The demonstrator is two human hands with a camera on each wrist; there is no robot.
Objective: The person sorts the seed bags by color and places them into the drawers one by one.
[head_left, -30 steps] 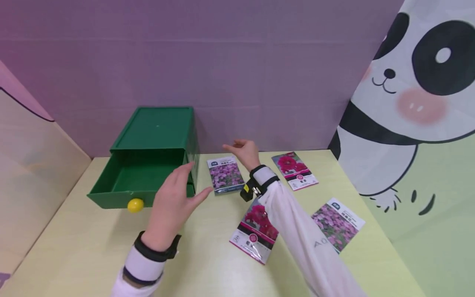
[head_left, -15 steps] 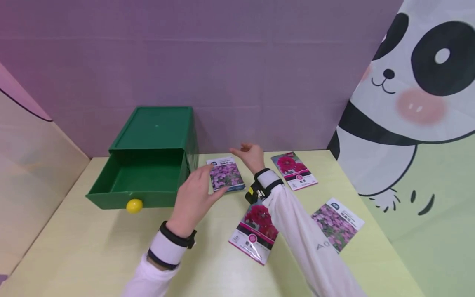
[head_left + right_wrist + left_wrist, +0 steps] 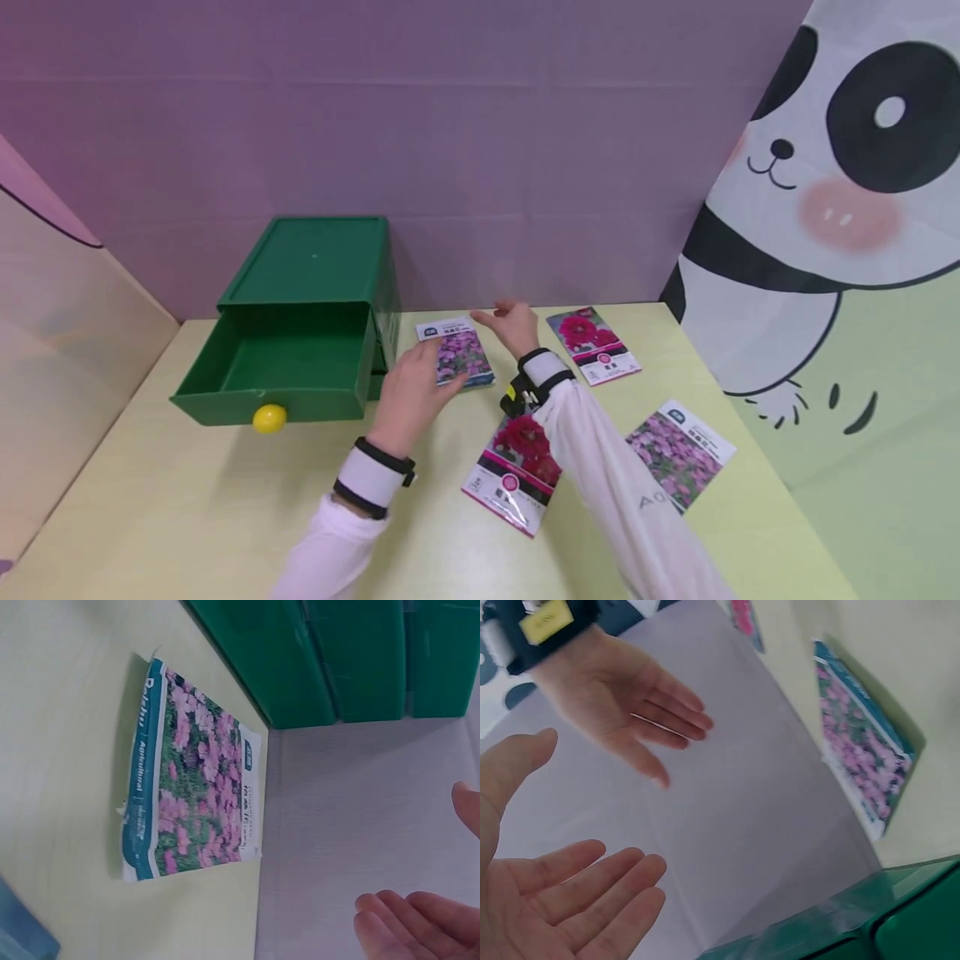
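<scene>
A seed packet with small pink flowers (image 3: pixel 463 354) lies on the table beside the green drawer box. In the head view my left hand (image 3: pixel 412 396) overlaps its left side, fingers extended and thumb apart. My right hand (image 3: pixel 514 328) is at the packet's far right, thumb spread from the fingers. Neither hand holds anything; in the left wrist view the left palm (image 3: pixel 570 907) faces the right hand (image 3: pixel 622 705) with a gap between them. The right wrist view shows this packet (image 3: pixel 199 784) as thick, with a blue lettered edge, apart from the right fingers (image 3: pixel 420 922).
The green box (image 3: pixel 318 258) has its top drawer (image 3: pixel 270 404) pulled out, with a yellow knob (image 3: pixel 270 418). Two magenta-flower packets, one near (image 3: pixel 510 483) and one far (image 3: pixel 595 344), lie on the table. Another pink-flower packet (image 3: pixel 682 454) is at right, partly behind the right sleeve.
My left hand has moved right, from in front of the drawer to the pink-flower packet. My right hand has shifted slightly right and nearer. The packets have stayed put.
</scene>
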